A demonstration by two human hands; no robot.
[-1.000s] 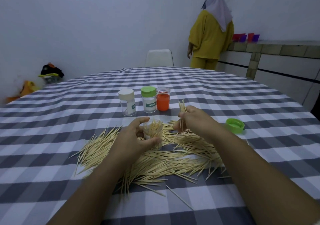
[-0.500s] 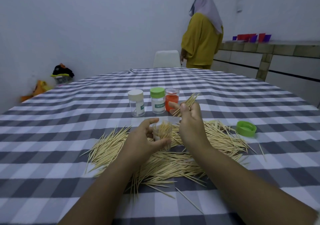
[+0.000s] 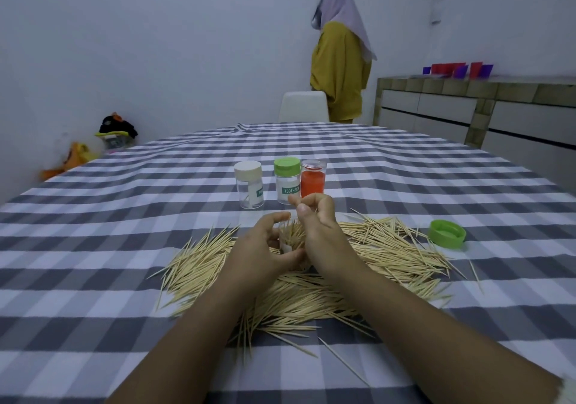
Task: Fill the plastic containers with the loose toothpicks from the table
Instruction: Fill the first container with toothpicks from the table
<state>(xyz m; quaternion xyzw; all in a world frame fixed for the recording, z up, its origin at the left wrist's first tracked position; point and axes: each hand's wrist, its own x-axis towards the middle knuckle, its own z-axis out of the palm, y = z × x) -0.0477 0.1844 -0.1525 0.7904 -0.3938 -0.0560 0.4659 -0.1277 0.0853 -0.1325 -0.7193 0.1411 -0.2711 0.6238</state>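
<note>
since half a second ago the right hand (image 3: 314, 219) has dropped from beside the jars to just above the small clear plastic container (image 3: 291, 241), and the bundle it held up no longer shows. from the left: the loose pale wooden toothpicks (image 3: 199, 266) fan over the grey-and-white checked tablecloth (image 3: 93, 247); the left hand (image 3: 265, 247) grips the container, which stands upright amid the pile with toothpicks inside. the right hand's fingers are curled over its mouth (what they pinch, i cannot tell). behind stand a cream-lidded clear jar (image 3: 249, 185), a green-lidded jar (image 3: 286, 180) and an orange-filled jar (image 3: 313, 179). a loose green plastic lid (image 3: 446, 234) lies far right.
</note>
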